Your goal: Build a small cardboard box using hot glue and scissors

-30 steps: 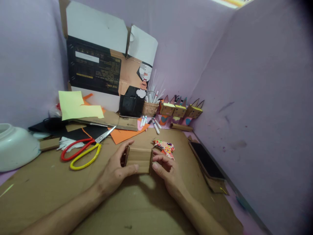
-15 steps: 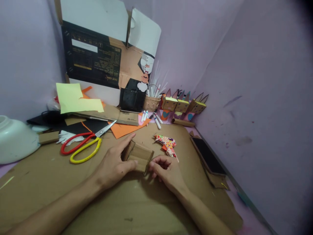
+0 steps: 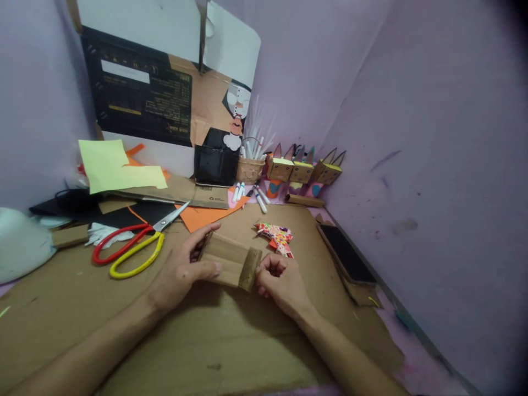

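Note:
A small brown cardboard box [image 3: 226, 258] is tilted above the board, its right end turned partly upward. My left hand [image 3: 185, 269] grips it from the left, thumb on the near face and fingers behind. At the box's right end, my right hand [image 3: 280, 280] is closed, with thumb and forefinger pinched at the edge; its other fingers curl inward. Just beyond the right hand lies a glue gun [image 3: 278, 237] covered in a colourful pattern. Scissors [image 3: 138, 242] with one red and one yellow handle rest left of the left hand, blades partly apart.
A brown cardboard sheet [image 3: 165, 346] covers the table. At the right lies a dark phone [image 3: 348, 258] beside the wall. Behind stand cardboard animal figures [image 3: 303, 170], a basket [image 3: 249, 170] of sticks and an opened printed carton [image 3: 140, 88]. Several markers [image 3: 260, 199] and yellow paper [image 3: 103, 165] lie in front.
The box has turned so that its right end now shows more. Both hands stay on it. The whole view has shifted slightly, moving the background left.

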Tool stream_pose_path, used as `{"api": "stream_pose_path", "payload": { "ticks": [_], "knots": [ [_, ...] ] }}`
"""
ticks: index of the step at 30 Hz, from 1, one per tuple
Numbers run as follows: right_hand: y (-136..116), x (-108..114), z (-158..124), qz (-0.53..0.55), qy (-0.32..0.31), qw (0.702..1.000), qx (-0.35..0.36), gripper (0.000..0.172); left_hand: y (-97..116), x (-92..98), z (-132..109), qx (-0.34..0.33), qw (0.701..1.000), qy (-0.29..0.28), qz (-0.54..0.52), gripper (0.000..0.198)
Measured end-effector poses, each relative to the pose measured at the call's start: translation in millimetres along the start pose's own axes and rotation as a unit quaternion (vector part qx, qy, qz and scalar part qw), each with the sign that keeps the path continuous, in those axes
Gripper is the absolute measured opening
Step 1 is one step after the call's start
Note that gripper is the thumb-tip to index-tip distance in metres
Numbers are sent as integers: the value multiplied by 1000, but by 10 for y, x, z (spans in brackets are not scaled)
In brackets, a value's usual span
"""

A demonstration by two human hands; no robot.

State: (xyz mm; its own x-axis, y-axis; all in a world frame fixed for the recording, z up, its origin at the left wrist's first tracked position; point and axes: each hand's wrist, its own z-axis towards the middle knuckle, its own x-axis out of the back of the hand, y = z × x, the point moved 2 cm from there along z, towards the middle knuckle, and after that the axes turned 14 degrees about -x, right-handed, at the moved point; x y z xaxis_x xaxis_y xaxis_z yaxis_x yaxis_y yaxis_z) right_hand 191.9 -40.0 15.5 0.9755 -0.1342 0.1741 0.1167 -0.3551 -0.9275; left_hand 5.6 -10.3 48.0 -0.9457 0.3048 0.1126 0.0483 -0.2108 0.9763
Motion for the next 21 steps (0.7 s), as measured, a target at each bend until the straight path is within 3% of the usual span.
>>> {"api": "stream_pose_path", "payload": {
  "ticks": [9, 21],
  "knots": [
    [18, -30, -31, -21, -25, 999, 20, 12, -81, -49, 7, -30, 996, -38, 77, 75],
    [70, -18, -14, -41, -47, 996, 64, 13, -44, -66, -20, -41, 993, -27, 104, 73]
  ]
}}
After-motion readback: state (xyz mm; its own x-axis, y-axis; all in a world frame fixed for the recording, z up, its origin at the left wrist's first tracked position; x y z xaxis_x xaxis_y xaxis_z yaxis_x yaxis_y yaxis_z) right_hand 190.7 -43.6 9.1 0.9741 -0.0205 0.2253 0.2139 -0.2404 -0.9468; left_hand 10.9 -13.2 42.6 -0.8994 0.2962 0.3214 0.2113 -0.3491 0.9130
